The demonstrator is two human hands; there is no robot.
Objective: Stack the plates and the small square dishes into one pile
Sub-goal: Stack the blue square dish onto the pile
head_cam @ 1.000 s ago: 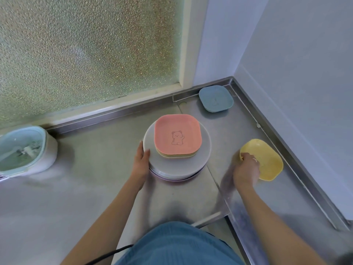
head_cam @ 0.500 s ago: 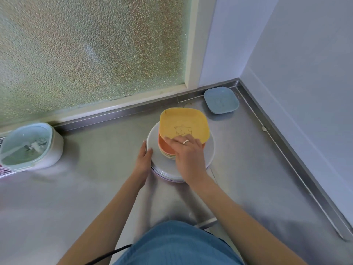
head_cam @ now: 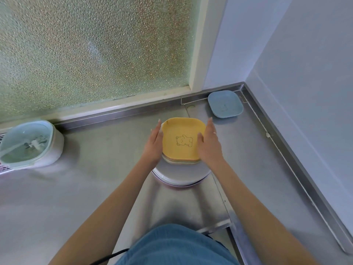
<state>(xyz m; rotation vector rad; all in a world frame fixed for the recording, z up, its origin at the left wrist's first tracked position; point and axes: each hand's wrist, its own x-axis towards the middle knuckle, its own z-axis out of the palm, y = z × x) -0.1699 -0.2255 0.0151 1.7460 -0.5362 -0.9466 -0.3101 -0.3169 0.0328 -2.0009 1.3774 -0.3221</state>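
Observation:
A yellow square dish (head_cam: 182, 138) with a bear drawing lies on top of several other small square dishes, which rest on a pile of round grey plates (head_cam: 181, 174) on the steel counter. My left hand (head_cam: 153, 145) lies flat against the left side of the square dishes, fingers straight. My right hand (head_cam: 209, 145) presses against their right side, a ring on one finger. A blue square dish (head_cam: 225, 104) sits alone in the far corner, apart from the pile.
A white container with a pale green lid (head_cam: 28, 144) stands at the left by the frosted window. Walls and a raised steel rim (head_cam: 286, 150) close the counter at the back and right. A seam (head_cam: 221, 190) runs through the counter beside the pile.
My right hand carried the yellow dish from the right side of the counter onto the pile and let go of its front edge. Both hands now flank the square dishes.

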